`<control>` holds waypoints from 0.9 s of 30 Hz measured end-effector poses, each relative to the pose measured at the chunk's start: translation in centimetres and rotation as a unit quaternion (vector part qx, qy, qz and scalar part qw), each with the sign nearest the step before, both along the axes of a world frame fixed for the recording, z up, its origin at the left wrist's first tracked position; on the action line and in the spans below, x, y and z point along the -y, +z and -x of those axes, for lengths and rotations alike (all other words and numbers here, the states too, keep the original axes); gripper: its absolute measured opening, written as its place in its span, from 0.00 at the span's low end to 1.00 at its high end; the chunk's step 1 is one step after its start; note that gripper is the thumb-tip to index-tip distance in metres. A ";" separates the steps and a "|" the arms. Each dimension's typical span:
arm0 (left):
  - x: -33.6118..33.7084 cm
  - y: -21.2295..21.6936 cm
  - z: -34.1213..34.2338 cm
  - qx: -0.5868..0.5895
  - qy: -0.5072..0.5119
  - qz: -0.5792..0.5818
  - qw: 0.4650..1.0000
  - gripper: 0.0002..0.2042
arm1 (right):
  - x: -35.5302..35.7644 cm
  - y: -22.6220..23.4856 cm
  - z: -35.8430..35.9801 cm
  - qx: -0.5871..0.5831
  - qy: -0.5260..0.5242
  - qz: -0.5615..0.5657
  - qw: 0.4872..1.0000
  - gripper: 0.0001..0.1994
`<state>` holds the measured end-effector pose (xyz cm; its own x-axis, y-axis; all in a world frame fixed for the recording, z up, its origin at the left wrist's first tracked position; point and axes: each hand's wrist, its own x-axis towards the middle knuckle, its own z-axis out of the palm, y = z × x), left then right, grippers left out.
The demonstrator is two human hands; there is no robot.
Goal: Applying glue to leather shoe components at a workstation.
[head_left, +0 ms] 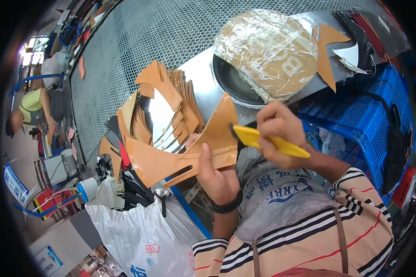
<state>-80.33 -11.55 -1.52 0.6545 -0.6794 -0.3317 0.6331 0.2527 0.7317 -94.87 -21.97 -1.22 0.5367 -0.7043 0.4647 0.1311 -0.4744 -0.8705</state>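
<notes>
Left hand (216,173) clamped on tan leather cut piece (182,154), held up above table (203,76) edge. Right hand (278,129) fingers closed round yellow utility knife (268,141), blade at piece's edge. Stack of cut pieces (171,101) lying beyond; trimming apparently underway, unfinished.

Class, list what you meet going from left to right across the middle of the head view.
Person in yellow top → stack of tan cut pieces → left hand → yellow knife → blue crate.
</notes>
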 end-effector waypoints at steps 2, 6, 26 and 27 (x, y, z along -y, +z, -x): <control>0.4 0.3 0.1 -0.006 -0.002 0.005 1.000 0.16 | -1.3 -0.7 -0.2 -0.011 0.025 -0.009 1.000 0.10; 0.4 -0.1 0.1 0.009 0.003 -0.009 1.000 0.16 | -1.1 0.0 0.4 -0.020 0.121 -0.073 0.990 0.08; 1.3 0.6 1.0 0.036 -0.006 0.003 0.999 0.11 | 0.7 0.5 1.6 0.064 0.064 -0.066 0.994 0.05; 1.2 0.5 1.0 0.050 -0.010 -0.001 0.999 0.11 | 0.6 0.6 1.4 0.030 0.012 -0.050 0.998 0.05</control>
<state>-81.36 -12.75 -0.99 0.6704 -0.6926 -0.2663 0.5614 0.2387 0.7924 -96.26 -22.59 -0.61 0.5278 -0.7357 0.4245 0.1950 -0.3815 -0.9036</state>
